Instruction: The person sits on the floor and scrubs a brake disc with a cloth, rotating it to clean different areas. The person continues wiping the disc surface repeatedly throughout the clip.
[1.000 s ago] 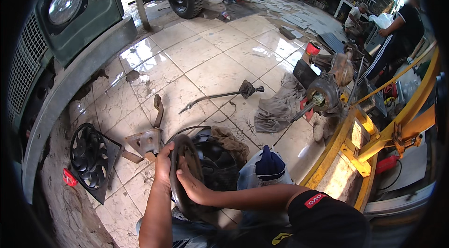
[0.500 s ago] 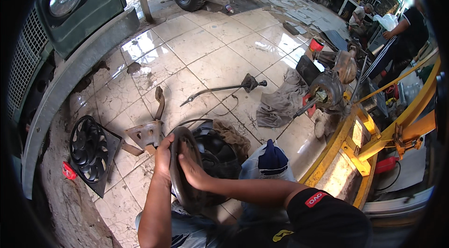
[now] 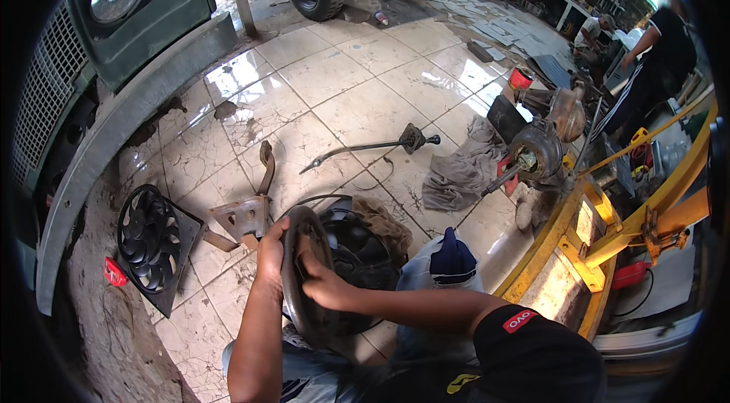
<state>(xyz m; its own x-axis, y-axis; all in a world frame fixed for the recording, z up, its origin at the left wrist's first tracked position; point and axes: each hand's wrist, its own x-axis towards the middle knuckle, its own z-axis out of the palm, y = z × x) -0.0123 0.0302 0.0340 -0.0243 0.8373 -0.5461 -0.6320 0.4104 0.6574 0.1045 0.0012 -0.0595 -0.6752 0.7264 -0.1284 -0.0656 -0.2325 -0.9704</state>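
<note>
A dark, round part with a thick rim [image 3: 293,293] stands nearly on edge between my hands above my lap. My left hand [image 3: 271,252] is closed on the upper left of its rim. My right hand [image 3: 328,287] reaches across from the right into its hollow side, fingers bent and partly hidden against the inner face. Just behind it on the floor lie a shiny black rounded part [image 3: 357,243] and a crumpled brown cloth [image 3: 384,226]. To the left is a rusty pedal with its bracket [image 3: 242,217]. Beyond my hands lies a bent lever rod [image 3: 357,149].
A black fan [image 3: 148,239] lies at the left beside a vehicle's grey bumper [image 3: 125,122]. Grey rag [image 3: 456,179] and a greasy axle housing [image 3: 536,152] are at the right, near a yellow metal frame [image 3: 574,251]. Another person [image 3: 654,61] stands at far right.
My right hand's fingers, stretched out along the inner face before, are now more bent and lower in the hollow. The left hand keeps its hold on the rim. The view has shifted slightly.
</note>
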